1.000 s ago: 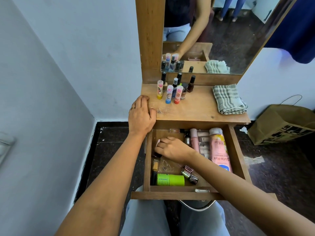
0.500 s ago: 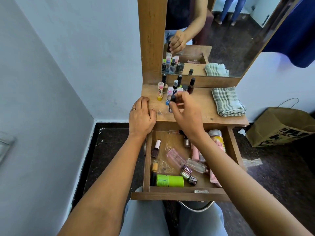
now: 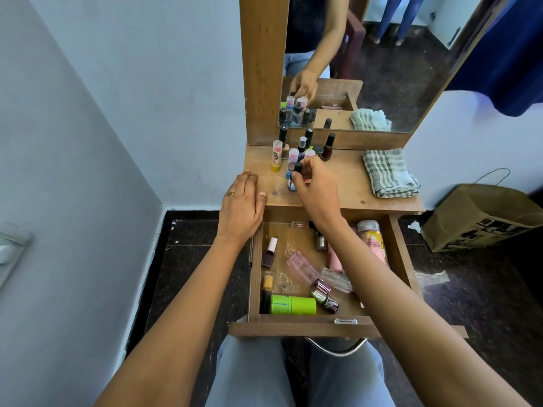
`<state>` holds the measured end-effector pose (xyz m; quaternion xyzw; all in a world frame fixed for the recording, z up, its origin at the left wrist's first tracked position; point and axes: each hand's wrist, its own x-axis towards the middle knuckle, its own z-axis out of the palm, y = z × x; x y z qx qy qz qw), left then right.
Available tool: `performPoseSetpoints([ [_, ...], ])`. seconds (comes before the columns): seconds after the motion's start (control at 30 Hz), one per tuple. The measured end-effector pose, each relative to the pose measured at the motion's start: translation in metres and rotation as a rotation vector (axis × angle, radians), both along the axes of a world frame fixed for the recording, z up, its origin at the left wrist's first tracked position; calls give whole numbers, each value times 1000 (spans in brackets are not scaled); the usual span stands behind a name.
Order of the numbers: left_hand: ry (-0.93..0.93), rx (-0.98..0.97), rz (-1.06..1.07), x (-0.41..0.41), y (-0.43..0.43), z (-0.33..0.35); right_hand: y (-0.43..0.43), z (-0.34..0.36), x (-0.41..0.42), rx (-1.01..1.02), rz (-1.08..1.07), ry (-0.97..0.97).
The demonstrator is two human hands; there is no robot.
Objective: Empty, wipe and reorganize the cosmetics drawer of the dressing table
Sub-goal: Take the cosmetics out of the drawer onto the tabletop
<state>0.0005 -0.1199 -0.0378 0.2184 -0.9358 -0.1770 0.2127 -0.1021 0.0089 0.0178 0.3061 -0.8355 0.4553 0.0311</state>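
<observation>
1. Right hand (image 3: pixel 316 186) is pinched around a small dark-capped bottle (image 3: pixel 293 179), setting it upright on the tabletop (image 3: pixel 346 183) right at the front of the cluster of little bottles (image 3: pixel 302 151) by the mirror (image 3: pixel 382 69).
2. Left hand (image 3: pixel 242 207) holds nothing, lying flat with fingers loosely together on the tabletop's left front corner, beside the open drawer (image 3: pixel 293 326).
3. Drawer's nowhere near empty: a nail polish (image 3: pixel 269 252) at the left, a green tube (image 3: pixel 291 304) along the front, clear pink bottles (image 3: pixel 304 267) in the middle, and a big pink lotion bottle (image 3: pixel 373 242) on the right.
4. My tip for this bit: lower the bottle straight down and only let go once its base sits flat. The neighbours are crowded, so a sideways nudge could domino them.
5. I'd keep the row tight toward the mirror, since the bigger stuff needs room too.
6. Leave the checked cloth (image 3: pixel 388 173) uncovered on the right, it's probably for the wiping.
</observation>
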Motion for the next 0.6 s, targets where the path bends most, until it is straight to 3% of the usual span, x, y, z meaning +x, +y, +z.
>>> performPoseSetpoints([
  [0.1, -38, -8, -9, 9, 3, -1, 3, 2, 3, 16, -20, -17],
  [0.23, -55, 16, -36, 17, 5, -4, 20, -7, 30, -61, -12, 172],
  [0.3, -63, 31, -55, 19, 4, -6, 28, -29, 50, 88, 107, 151],
  [0.37, -76, 39, -50, 18, 2, -7, 30, -57, 63, 356, 178, 2],
  [0.43, -91, 36, -35, 18, 2, -8, 27, -78, 68, 492, 149, -184],
  [0.6, -88, 58, -25, 18, 4, -8, 7, -90, 67, 539, 52, -433],
])
